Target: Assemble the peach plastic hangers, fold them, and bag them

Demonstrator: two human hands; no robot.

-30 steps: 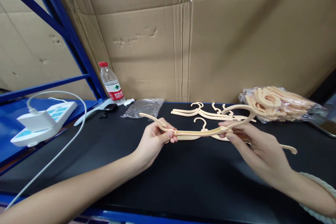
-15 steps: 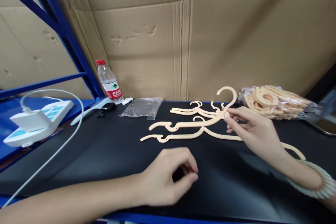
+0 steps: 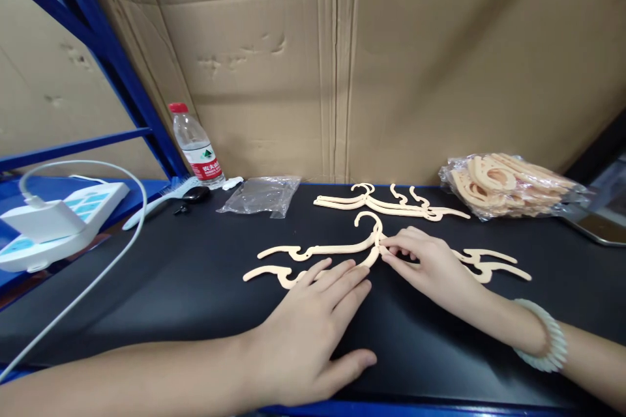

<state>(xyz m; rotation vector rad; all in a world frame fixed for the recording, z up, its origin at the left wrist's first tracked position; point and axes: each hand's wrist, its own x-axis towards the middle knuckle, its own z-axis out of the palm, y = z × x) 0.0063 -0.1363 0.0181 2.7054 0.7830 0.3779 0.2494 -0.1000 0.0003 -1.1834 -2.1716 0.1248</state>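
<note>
Two cream clothes hangers lie one in front of the other on the black tabletop. My right hand (image 3: pixel 430 260) pinches the nearer hanger (image 3: pixel 264 272) at its middle, just under the hook, thumb and fingertips together. My left hand (image 3: pixel 315 326) is open, palm down, its spread fingers over that hanger's left arm and hiding part of it. Whether these fingers press on it I cannot tell. The farther hanger (image 3: pixel 337 249) lies right behind, its right part covered by my right hand. More cream hangers (image 3: pixel 391 208) lie together farther back.
A plastic bag of cream hanger parts (image 3: pixel 508 186) lies at the back right beside a phone-like slab (image 3: pixel 594 225). Toward the left are an empty clear bag (image 3: pixel 261 197), a water bottle (image 3: pixel 198 150), a brush (image 3: pixel 161 201) and a white power strip (image 3: pixel 92 208) with a cable. Cardboard (image 3: pixel 264 78) stands behind.
My right hand has brought the hanger down and toward me, in front of the other one. My left hand has gone from curled to spread out over its left arm.
</note>
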